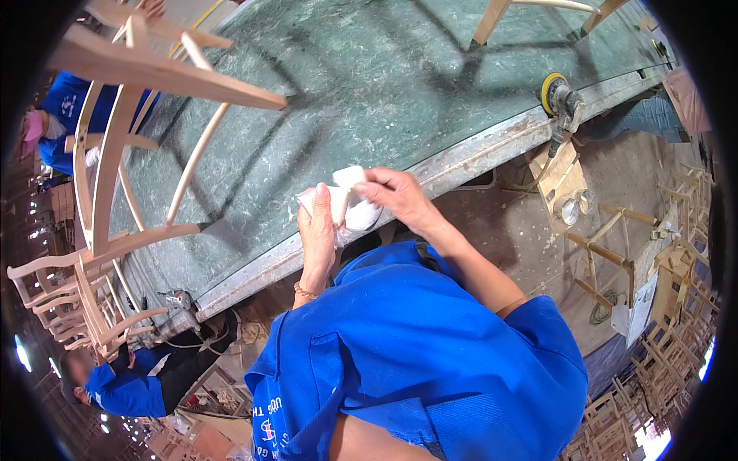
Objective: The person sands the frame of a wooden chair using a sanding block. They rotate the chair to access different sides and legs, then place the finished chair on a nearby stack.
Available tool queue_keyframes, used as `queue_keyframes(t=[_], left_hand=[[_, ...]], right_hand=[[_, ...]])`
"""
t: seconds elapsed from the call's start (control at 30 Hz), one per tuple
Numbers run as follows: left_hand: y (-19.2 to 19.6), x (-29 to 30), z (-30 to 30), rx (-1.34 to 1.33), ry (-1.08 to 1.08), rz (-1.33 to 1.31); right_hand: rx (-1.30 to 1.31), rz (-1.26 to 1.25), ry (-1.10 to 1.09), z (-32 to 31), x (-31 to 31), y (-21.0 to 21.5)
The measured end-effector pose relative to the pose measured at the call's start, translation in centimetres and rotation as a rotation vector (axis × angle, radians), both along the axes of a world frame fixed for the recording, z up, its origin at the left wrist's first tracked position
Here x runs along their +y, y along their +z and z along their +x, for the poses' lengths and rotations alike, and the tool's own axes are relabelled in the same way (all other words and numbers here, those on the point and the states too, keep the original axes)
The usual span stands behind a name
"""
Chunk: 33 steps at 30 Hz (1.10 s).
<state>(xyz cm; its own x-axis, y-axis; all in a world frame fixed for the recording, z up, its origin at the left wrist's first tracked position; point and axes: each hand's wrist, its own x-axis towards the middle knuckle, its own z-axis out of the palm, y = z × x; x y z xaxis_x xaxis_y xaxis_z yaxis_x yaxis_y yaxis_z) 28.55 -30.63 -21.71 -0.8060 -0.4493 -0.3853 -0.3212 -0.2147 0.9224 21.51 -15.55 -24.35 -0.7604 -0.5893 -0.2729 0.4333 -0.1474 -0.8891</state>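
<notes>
My left hand [317, 230] and my right hand [397, 196] are both closed on a white cloth-like wad [350, 201], held over the near edge of a green worktable [369, 84]. The left hand grips its left side with the fingers pointing up. The right hand pinches its top right from the other side. A bracelet sits on my left wrist. My blue work shirt fills the lower middle of the view.
An unfinished wooden chair [127, 146] lies tipped on the table's left part. A round sander [560, 98] rests at the table's right edge. Chair legs [492, 17] stand at the far side. A person in blue [123, 384] crouches lower left, another stands at the left rim [58, 123]. Wooden chair frames [661, 361] are stacked on the right.
</notes>
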Motion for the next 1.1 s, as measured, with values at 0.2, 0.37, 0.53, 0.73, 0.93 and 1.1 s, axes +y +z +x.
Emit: queue_keyframes(t=[0.2, 0.37, 0.53, 0.73, 0.93, 1.1], left_hand=[[-0.9, -1.1, 0.1, 0.115, 0.027, -0.277], [0.3, -0.7, 0.0, 0.09, -0.03, -0.438], [-0.1, 0.5, 0.2, 0.072, 0.061, -0.157], [1.3, 0.9, 1.2, -0.038, 0.083, -0.048], [0.6, 1.0, 0.9, 0.006, 0.028, -0.072], [0.6, 1.6, 1.1, -0.104, -0.017, 0.065]], right_hand=[[-0.251, -0.322, 0.149, -0.1, -0.6, 0.5], [-0.104, -0.253, 0.023, 0.8, -2.3, -0.1], [0.091, -0.058, -0.152, 1.2, -2.7, 0.3], [-0.005, 0.041, -0.434, -2.2, 0.8, -1.2], [-0.103, -0.193, -0.024, 1.7, -0.9, 1.1], [0.17, 0.144, -0.169, 2.8, -1.5, 0.3]])
